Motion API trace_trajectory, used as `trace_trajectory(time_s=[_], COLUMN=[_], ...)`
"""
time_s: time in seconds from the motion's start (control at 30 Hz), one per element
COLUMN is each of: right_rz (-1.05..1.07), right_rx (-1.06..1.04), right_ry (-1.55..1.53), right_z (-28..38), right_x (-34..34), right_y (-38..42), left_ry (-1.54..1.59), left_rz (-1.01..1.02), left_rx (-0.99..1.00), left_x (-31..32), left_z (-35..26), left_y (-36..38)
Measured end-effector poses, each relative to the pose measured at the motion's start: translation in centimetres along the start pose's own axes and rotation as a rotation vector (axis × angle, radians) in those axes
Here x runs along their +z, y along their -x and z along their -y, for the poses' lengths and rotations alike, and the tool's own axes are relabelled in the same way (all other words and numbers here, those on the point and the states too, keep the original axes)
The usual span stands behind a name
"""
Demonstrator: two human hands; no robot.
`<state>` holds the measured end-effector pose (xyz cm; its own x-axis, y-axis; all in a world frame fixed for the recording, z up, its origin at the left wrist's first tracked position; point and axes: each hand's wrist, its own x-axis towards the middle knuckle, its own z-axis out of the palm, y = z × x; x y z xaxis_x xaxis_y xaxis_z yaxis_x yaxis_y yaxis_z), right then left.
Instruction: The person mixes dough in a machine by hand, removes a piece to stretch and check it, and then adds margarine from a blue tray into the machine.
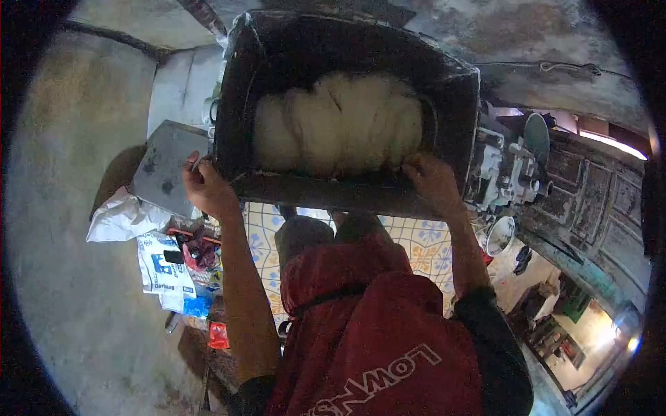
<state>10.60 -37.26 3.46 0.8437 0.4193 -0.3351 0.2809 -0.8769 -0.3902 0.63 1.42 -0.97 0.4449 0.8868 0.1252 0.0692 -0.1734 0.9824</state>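
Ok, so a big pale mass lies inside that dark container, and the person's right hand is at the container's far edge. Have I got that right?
Not quite: the right hand is at the container's near edge, on the side toward the person's body, as the head view shows. The pale mass does lie inside the dark container.

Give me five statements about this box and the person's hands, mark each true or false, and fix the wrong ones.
1. The pale mass lies inside the dark box. True.
2. The left hand is buried in the pale mass. False: the left hand is by the box's near left corner.
3. The right hand is at the box's near side. True.
4. The lettered garment is bright green. False: it is dark red.
5. Patterned floor tiles show below the box in the picture. True.
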Motion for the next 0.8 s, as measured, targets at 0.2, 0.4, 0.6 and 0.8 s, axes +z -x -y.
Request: trace_trajectory(time_s=[0.2, 0.4, 0.6, 0.8], right_rz=[-0.046, 0.019, -0.036, 0.107], right_rx=[-0.074, -0.126, -0.23, 0.004], right_ry=[0.045, 0.073, 0.074, -0.061], right_z=[-0.1, -1.0, 0.0, 0.7], right_x=[0.3, 1.1, -0.1, -0.7], right_y=[-0.5, -0.9, -0.9, -1.3], left_ry=[-0.133, -0.13, -0.291, -0.249], left_rz=[0.004, -0.025, -0.024, -0.011], left_rx=[-0.018, -0.038, 0.022, 0.036], left_x=[-0.1, 0.0, 0.4, 0.3], left_z=[0.0, -0.5, -1.5, -1.3], left_y=[0.0, -0.1, 0.0, 0.0])
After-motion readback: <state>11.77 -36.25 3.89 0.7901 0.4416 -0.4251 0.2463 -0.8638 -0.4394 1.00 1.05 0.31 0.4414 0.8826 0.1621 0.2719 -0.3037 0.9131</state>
